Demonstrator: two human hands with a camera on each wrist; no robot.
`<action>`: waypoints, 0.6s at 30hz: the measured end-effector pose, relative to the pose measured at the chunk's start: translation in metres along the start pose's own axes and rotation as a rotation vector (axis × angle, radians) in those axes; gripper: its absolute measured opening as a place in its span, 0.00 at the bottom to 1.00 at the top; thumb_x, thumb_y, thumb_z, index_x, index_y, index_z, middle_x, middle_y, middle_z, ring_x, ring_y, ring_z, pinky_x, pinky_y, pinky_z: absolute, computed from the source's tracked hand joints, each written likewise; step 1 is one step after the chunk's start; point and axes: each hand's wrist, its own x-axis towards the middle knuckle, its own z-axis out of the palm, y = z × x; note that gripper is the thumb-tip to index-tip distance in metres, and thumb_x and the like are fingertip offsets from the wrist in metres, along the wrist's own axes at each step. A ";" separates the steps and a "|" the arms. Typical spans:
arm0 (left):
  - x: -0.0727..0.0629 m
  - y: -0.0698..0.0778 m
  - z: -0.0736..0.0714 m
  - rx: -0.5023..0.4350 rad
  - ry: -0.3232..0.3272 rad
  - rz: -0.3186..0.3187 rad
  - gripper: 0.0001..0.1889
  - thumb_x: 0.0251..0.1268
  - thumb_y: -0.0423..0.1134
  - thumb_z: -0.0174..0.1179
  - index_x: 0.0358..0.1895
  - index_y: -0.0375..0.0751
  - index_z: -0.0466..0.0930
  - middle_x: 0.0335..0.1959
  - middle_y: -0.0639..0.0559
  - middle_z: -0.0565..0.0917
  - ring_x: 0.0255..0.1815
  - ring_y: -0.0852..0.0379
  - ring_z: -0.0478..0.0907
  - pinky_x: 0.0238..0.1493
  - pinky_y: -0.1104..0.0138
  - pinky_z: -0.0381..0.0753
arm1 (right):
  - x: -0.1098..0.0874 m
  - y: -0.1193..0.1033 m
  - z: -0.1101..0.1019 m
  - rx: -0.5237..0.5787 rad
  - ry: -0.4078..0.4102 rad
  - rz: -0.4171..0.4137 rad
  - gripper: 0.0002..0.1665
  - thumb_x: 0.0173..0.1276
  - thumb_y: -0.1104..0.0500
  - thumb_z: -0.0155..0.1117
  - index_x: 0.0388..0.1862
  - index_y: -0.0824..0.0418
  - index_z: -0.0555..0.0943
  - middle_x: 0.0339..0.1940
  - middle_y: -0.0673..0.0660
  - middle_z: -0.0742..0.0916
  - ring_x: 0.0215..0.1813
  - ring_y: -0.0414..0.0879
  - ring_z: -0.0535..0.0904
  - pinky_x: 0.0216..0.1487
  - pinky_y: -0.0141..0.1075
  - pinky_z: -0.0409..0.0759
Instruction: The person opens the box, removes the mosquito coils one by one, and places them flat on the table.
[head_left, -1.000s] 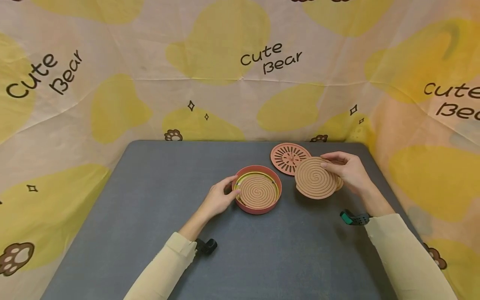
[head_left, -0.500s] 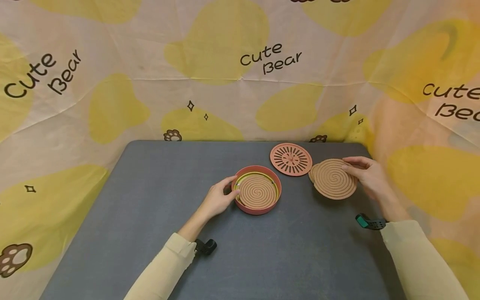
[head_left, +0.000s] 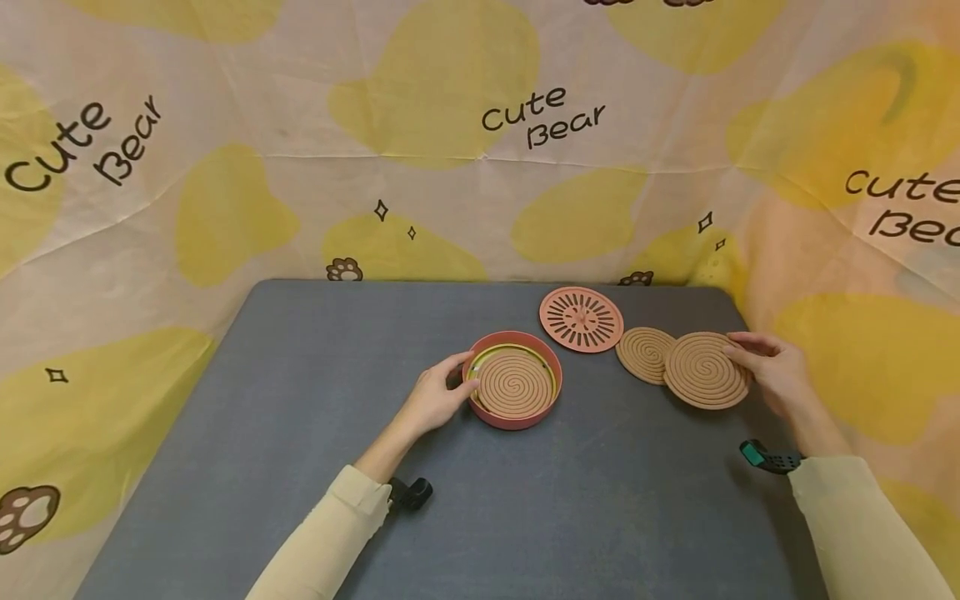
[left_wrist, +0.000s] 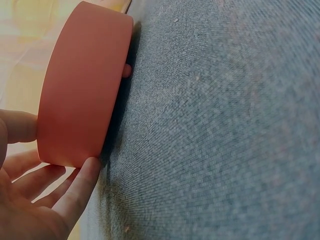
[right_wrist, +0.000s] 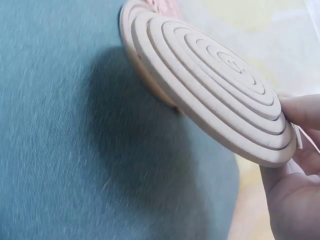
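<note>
My right hand [head_left: 780,375] pinches the edge of a tan mosquito coil [head_left: 707,371] above the table on the right; in the right wrist view the coil [right_wrist: 200,75] is tilted and casts a shadow. A second mosquito coil [head_left: 641,354] lies behind and left of it, partly covered in the head view. At the middle of the table, my left hand [head_left: 435,398] grips the left side of a round red box [head_left: 512,422]. Another mosquito coil [head_left: 515,383] lies inside that box, within a yellow ring. The left wrist view shows fingers against the box's wall [left_wrist: 85,85].
A pink slotted round lid [head_left: 581,320] lies on the dark grey table [head_left: 337,350], behind and right of the box. A printed cloth [head_left: 442,100] hangs along the back and sides of the table.
My right hand has moved right with its mosquito coil. The second coil, mostly hidden behind it before, now lies exposed beside the lid. My left hand stays on the box.
</note>
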 end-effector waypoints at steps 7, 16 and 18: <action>-0.001 0.001 0.000 -0.011 0.005 -0.008 0.28 0.73 0.44 0.64 0.74 0.47 0.72 0.70 0.46 0.75 0.68 0.46 0.75 0.65 0.48 0.73 | 0.001 0.013 -0.017 -0.040 0.033 0.025 0.12 0.66 0.69 0.71 0.42 0.54 0.91 0.32 0.44 0.90 0.30 0.37 0.85 0.29 0.27 0.81; -0.001 0.000 0.001 -0.008 0.003 -0.001 0.28 0.73 0.44 0.64 0.74 0.47 0.72 0.70 0.46 0.76 0.67 0.46 0.75 0.64 0.47 0.74 | -0.003 0.025 -0.035 -0.085 0.053 0.083 0.13 0.67 0.68 0.71 0.39 0.49 0.92 0.30 0.43 0.89 0.28 0.37 0.83 0.27 0.28 0.80; -0.001 0.000 0.001 -0.005 0.006 -0.001 0.28 0.73 0.44 0.64 0.74 0.47 0.72 0.70 0.46 0.75 0.67 0.46 0.75 0.65 0.47 0.74 | -0.003 0.026 -0.038 -0.102 0.053 0.072 0.13 0.67 0.68 0.71 0.38 0.49 0.92 0.30 0.43 0.89 0.29 0.36 0.84 0.28 0.27 0.80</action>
